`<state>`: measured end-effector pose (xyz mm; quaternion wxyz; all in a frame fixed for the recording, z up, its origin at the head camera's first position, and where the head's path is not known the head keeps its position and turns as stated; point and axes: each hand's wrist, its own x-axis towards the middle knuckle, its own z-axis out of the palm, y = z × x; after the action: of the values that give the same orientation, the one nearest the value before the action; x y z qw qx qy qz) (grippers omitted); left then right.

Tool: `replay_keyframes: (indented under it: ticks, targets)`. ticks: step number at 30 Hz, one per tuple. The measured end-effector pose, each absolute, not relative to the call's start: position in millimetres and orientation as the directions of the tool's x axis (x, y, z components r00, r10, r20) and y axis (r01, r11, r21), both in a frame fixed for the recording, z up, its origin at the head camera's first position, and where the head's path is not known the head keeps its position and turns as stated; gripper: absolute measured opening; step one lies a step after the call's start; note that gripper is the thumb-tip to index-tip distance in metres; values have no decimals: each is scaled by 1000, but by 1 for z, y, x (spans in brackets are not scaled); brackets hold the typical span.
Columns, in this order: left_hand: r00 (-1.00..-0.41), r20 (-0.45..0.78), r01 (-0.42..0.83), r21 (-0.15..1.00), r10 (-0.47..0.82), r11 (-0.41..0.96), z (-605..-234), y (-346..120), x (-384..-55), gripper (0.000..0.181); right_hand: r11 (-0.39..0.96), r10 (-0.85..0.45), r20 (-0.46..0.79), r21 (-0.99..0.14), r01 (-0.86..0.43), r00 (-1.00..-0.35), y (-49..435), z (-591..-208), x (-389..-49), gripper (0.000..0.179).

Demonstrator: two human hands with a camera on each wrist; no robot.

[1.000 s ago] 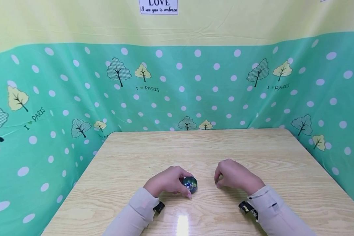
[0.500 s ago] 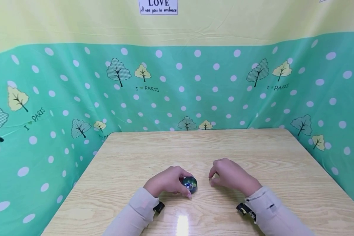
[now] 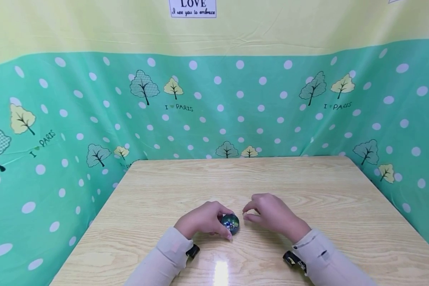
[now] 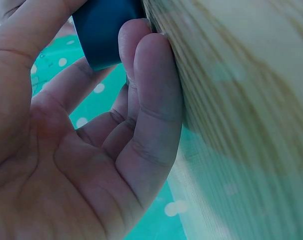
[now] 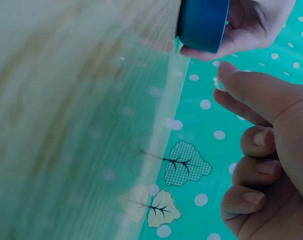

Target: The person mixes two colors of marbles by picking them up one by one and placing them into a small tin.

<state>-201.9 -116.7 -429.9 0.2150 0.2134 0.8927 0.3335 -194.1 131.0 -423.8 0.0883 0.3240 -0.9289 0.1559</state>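
A small round, shiny dark blue metal container (image 3: 230, 223) stands on the table, with bright reflections on its top. My left hand (image 3: 204, 219) grips its side between thumb and fingers. In the left wrist view the container's smooth blue wall (image 4: 106, 37) shows between the fingers. Just right of the container, apart from it, is my right hand (image 3: 271, 214). Its thumb and index finger pinch a tiny pale, shiny thing (image 5: 217, 83), too small to identify. The other right fingers are curled in toward the palm in the right wrist view.
The light wood-grain table (image 3: 186, 180) extends beyond both hands. Behind it and at both sides hangs a green, dotted cloth (image 3: 214, 115) with printed trees. A bright light reflection lies on the table's near part.
My right hand has moved left toward the container, with thumb and index finger still together at the tip. The left hand and the container have stayed in place.
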Motion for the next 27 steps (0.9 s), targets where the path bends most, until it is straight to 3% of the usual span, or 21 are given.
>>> replay_keyframes:
  ticks: [11,27]
  targets:
    - [-813,-239,243,690,531,682,-429,-117,-202,69,722,-560,334,-252,-645,-758,125,-424,-191,13]
    - [-800,-236,257,695,551,671,-431,-117,-204,62,685,-583,340,-284,-671,-738,116,-427,-185,13]
